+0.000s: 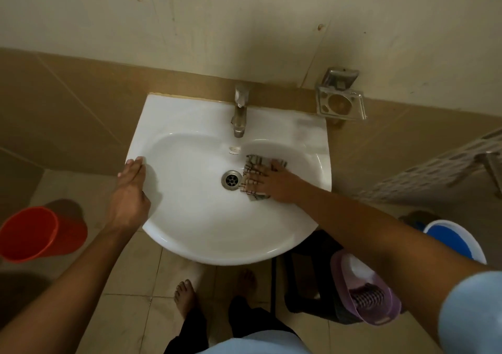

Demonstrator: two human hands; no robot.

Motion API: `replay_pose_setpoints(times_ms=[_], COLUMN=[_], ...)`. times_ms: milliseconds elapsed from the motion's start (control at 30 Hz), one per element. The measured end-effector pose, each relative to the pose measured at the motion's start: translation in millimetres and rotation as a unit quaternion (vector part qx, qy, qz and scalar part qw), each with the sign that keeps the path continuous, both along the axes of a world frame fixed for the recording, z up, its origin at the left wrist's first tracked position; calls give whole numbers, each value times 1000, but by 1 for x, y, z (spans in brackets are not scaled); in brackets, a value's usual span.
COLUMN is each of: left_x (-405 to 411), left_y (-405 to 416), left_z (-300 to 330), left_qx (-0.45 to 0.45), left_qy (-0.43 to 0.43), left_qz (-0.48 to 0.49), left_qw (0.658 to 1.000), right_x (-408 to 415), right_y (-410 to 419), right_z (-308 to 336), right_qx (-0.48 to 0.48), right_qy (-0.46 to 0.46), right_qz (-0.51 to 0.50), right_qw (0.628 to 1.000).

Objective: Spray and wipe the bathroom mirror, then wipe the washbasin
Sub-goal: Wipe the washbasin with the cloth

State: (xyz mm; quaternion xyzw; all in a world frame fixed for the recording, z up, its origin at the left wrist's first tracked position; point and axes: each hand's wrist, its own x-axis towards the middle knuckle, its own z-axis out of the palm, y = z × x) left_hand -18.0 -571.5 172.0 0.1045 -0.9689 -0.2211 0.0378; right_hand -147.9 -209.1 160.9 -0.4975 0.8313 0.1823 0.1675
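Note:
A white washbasin is fixed to the tiled wall, with a metal tap at its back and a steel drain in the bowl. My right hand lies flat with spread fingers on a checked cloth, pressing it against the bowl just right of the drain. On the basin's left rim rests my left hand, fingers straight along the edge. The mirror and the spray bottle are out of view.
A metal holder hangs on the wall right of the tap. An orange bucket stands on the floor at left. At right stand a blue-and-white bucket, a purple basket and a dark stool. Bare feet stand under the basin.

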Motion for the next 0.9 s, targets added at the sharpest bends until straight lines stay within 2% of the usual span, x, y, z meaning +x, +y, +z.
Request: replay_pose_setpoints(times_ms=[67, 133, 333, 467, 567, 667, 800, 900], left_x=[1, 1, 3, 2, 2, 3, 3, 4], left_y=[1, 2, 4, 4, 5, 5, 2, 0], left_z=[2, 3, 5, 4, 5, 5, 5, 5], left_qx=[-1, -3, -4, 0, 6, 9, 21, 24], left_qy=[-4, -5, -9, -11, -5, 1, 7, 14], left_qz=[5, 8, 17, 17, 21, 16, -3, -13], left_qw=[1000, 1000, 1000, 1000, 1000, 1000, 1000, 1000], right_x=[-17, -21, 25, 78, 102, 114, 109, 90], right_y=[3, 8, 13, -2, -34, -81, -154, -195], right_z=[1, 0, -8, 3, 2, -9, -16, -22], right_qx=[20, -17, -45, -39, -67, -147, -245, -270], right_qy=[36, 38, 5, -82, -168, -247, -252, -261], right_qz=[52, 44, -180, -296, -323, -318, -303, -385], right_qw=[998, 998, 983, 951, 929, 904, 886, 843])
